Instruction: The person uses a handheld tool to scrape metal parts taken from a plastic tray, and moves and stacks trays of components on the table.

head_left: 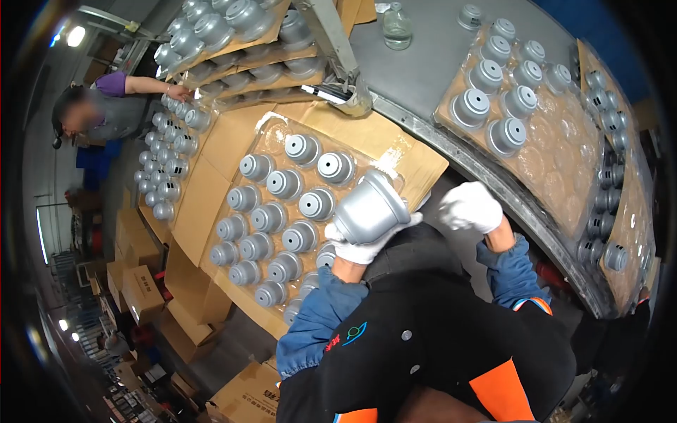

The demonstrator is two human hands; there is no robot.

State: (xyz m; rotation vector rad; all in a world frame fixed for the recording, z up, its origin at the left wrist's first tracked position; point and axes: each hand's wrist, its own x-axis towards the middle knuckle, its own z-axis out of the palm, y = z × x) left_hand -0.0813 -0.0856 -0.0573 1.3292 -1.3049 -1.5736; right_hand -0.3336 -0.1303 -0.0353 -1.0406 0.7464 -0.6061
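My left hand point(356, 247), in a white glove, grips a silver bell-shaped metal cup point(371, 208) from below and along its flared rim. The cup is tilted and hangs over the near right edge of a clear plastic tray point(264, 144). Rows of similar silver cups point(285, 183) stand in that tray, stepped ends with dark centre holes facing up. To the right, my right hand point(474, 207), also gloved in white, is held in the air beside the grey workbench edge. Its fingers are curled in, and nothing shows between them.
On the grey workbench point(437, 63) sit another tray of silver cups point(557, 141) and a glass bottle point(397, 28) of clear liquid. Stacked cup layers point(233, 63) rise at the upper left. A co-worker point(106, 109) reaches toward more cups there. Cardboard boxes point(141, 292) stand lower left.
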